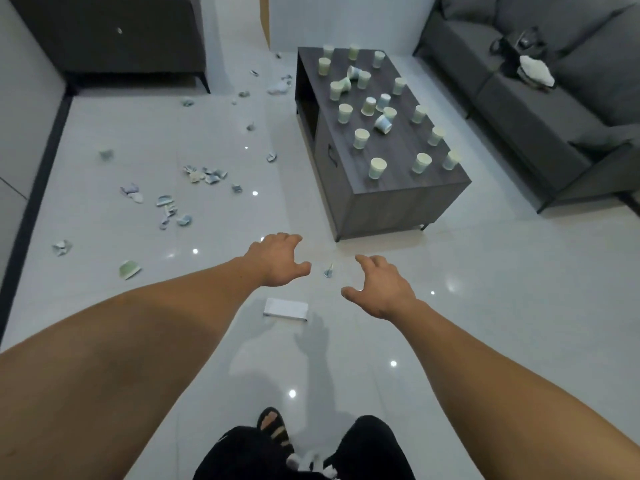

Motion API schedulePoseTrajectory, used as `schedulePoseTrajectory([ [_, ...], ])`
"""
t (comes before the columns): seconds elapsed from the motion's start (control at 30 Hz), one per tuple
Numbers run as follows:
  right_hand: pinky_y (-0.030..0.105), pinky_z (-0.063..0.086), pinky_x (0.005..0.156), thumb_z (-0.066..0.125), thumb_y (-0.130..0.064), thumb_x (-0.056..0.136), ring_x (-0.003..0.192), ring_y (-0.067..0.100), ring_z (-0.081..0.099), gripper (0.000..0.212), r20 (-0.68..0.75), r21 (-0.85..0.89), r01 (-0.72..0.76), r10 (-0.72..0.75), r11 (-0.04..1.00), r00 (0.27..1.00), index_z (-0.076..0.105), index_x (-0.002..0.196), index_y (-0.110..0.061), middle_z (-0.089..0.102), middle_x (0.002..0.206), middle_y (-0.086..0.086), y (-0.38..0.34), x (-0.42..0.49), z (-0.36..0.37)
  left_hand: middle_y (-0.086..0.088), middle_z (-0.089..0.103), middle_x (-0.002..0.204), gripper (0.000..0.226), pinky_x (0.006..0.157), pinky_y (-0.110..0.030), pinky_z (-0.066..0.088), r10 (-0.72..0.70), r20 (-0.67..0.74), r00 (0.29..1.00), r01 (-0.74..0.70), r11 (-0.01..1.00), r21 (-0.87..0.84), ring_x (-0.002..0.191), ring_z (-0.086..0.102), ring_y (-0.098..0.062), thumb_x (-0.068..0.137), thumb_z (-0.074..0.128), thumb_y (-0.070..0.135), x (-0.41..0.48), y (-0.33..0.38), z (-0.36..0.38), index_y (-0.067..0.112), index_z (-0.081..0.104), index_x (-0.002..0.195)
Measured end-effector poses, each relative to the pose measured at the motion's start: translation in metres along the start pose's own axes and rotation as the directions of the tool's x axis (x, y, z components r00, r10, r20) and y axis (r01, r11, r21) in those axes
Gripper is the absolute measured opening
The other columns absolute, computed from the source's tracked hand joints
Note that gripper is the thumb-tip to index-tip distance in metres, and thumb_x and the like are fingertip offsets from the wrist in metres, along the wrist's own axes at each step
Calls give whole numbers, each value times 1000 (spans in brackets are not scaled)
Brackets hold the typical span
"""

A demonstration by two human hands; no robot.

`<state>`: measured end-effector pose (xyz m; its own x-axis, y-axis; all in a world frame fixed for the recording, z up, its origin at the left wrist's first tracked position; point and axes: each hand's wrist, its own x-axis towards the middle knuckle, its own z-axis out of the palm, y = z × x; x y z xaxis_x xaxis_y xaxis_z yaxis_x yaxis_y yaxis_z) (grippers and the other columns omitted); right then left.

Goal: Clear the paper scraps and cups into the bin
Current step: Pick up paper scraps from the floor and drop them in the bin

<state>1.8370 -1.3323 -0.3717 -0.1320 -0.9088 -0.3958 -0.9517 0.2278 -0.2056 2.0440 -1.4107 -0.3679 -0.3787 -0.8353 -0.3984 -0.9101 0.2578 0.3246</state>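
Reaching out over floor [485,323] with left hand [277,259] and right hand [379,289], fingers loosely spread, slightly curled, gripping nothing. Noting one scrap [329,270] lying between hands, more scraps [204,175] littering floor leftward. Noting cups [361,138] standing on table [398,147], some tipped.

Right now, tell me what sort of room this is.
Most likely a living room: a grey sofa runs beside a low coffee table dotted with paper cups, and paper scraps litter the glossy tiled floor.
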Motion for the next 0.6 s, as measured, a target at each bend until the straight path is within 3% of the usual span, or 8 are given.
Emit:
schedulePoseTrajectory([
  [0.3,44,37,105,57,-56,86,138,26,31,81,153,-60,154,-143,986,978,19,152,-26,25,155,2,-1,145,-9,-6,32,152,72,108,-43,31,-215,51,975,219,971,-91,138,29,-27,90,49,53,106,-47,-13,21,24,150],
  [0.6,43,37,104,58,-55,85,137,25,30,83,357,-51,340,-301,939,884,19,152,-24,25,155,3,12,327,43,-6,36,149,72,106,-41,32,-448,157,880,470,867,-164,135,33,-27,89,49,53,226,-79,40,19,27,149],
])
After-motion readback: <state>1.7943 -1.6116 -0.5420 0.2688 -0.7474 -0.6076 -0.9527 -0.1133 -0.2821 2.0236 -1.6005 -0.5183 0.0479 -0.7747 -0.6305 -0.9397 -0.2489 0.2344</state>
